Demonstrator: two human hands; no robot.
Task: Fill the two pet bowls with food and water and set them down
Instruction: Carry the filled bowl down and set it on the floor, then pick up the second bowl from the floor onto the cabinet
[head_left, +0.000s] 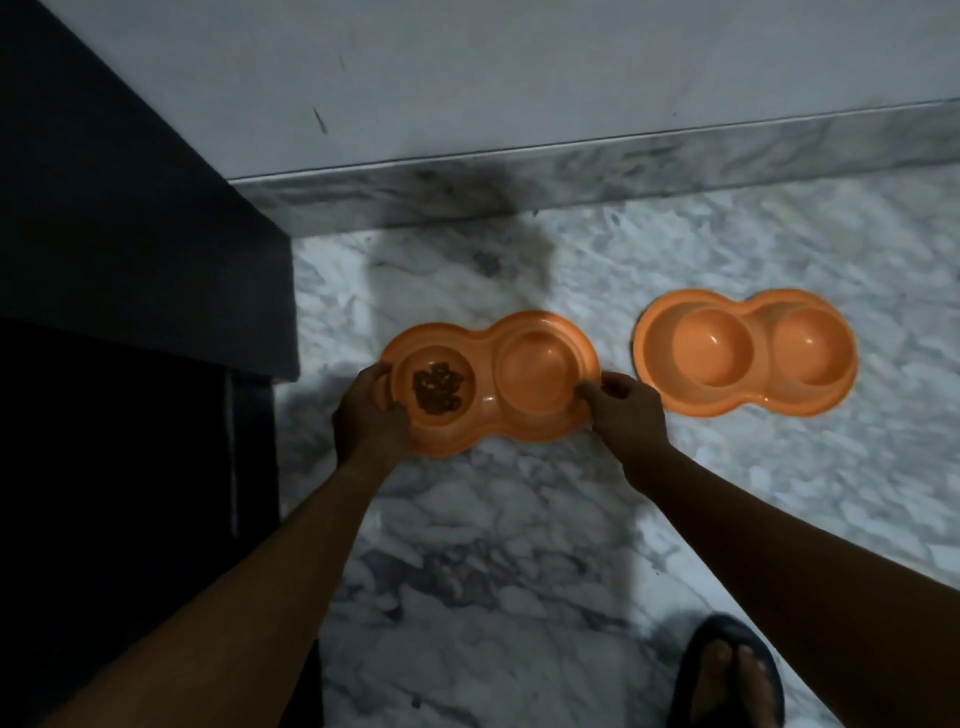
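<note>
An orange double pet bowl (519, 431) is low over the marble floor, and I cannot tell whether it touches. Its left cup holds brown kibble (438, 395); its right cup looks bare or holds clear water, I cannot tell which. My left hand (366, 415) grips the bowl's left end and my right hand (626, 415) grips its right end. A second orange double bowl (748, 400) lies on the floor to the right, both cups without kibble.
A dark cabinet (130, 260) stands at the left, close to the held bowl. A marble skirting (571, 182) and grey wall run along the back. My foot in a dark sandal (727, 670) is at the bottom right on the marble floor (519, 571).
</note>
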